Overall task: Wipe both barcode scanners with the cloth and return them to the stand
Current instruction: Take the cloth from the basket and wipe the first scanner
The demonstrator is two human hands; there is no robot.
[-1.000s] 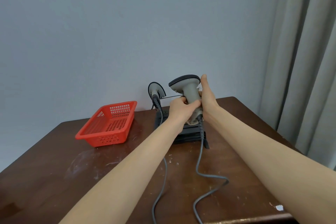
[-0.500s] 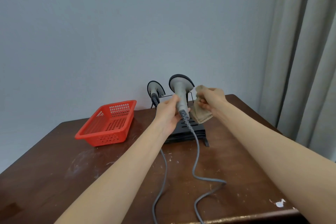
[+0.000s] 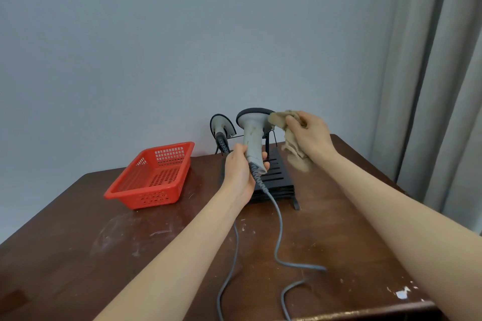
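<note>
My left hand [image 3: 241, 168] grips the handle of a grey barcode scanner [image 3: 252, 133], held upright above the black slatted stand [image 3: 276, 177]. Its head points away from me. My right hand [image 3: 309, 133] holds a crumpled beige cloth [image 3: 292, 148] pressed against the right side of the scanner's head. The rest of the cloth hangs below my hand. A second grey scanner [image 3: 221, 129] rests on the stand's left side, behind my left hand. Both scanners' grey cables [image 3: 279, 232] trail toward me across the table.
A red perforated plastic basket [image 3: 154, 177] sits on the brown wooden table [image 3: 91, 242], left of the stand. The wall runs just behind the stand. Grey curtains [image 3: 443, 73] hang at the right. The table's front edge lies near the frame bottom.
My right hand has left the scanner's handle and risen with the cloth to the scanner's head. My left hand has turned the scanner so that its head faces away.
</note>
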